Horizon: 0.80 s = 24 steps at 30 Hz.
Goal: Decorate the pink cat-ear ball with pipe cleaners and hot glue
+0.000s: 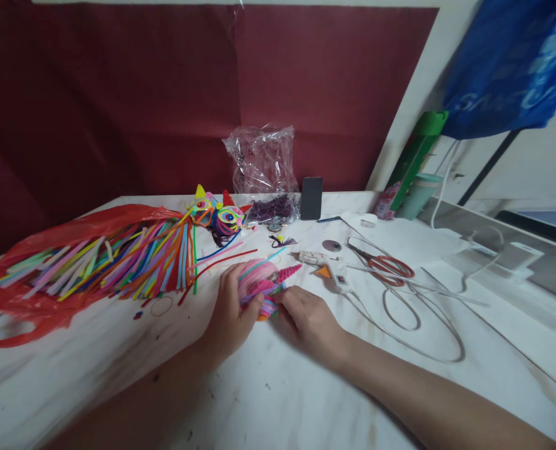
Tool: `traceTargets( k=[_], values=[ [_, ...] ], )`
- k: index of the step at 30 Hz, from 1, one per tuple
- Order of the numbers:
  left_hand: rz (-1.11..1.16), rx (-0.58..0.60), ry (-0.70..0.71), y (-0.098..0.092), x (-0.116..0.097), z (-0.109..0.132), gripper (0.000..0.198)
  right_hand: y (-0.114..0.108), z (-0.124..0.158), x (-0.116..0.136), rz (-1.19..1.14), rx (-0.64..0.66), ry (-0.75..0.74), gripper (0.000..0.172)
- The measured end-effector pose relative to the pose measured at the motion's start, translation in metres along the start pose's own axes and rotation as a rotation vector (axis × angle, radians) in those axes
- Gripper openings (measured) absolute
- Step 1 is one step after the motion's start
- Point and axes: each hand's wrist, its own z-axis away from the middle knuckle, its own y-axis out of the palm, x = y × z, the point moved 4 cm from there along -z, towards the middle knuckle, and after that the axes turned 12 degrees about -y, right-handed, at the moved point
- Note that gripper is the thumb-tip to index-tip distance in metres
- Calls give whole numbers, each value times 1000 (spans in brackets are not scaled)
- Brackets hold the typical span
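A pink, coiled pipe-cleaner figure (pixel 261 279) with a twisted pink horn lies near the middle of the white table (pixel 278 394). My left hand (pixel 231 312) is wrapped round its left side, thumb pressed on it. My right hand (pixel 306 319) pinches its lower right edge with closed fingers. A finished colourful pipe-cleaner figure (pixel 216 217) with big eyes stands behind. A spread of coloured pipe cleaners (pixel 118 259) lies on a red plastic bag (pixel 19 300) at the left.
A white glue gun (pixel 331 270) with its cord lies right of the hands, beside red-handled scissors (pixel 385 264). At the back are a clear plastic bag (pixel 261 159), a dark phone-like block (pixel 311 197), purple strands (pixel 272 209), and a green box (pixel 413 156).
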Motion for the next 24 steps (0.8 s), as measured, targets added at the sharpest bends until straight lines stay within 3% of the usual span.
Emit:
traceTargets(
  k=[16, 20, 24],
  values=[
    [6, 26, -29, -1, -3, -2, 48, 1, 0, -1, -24, 13, 34, 15],
    [68, -10, -136, 4, 1, -1, 65, 1, -2, 0, -53, 16, 40, 15],
    [151, -17, -345, 2, 8, -7, 66, 1, 0, -6, -123, -2, 131, 9]
  ],
)
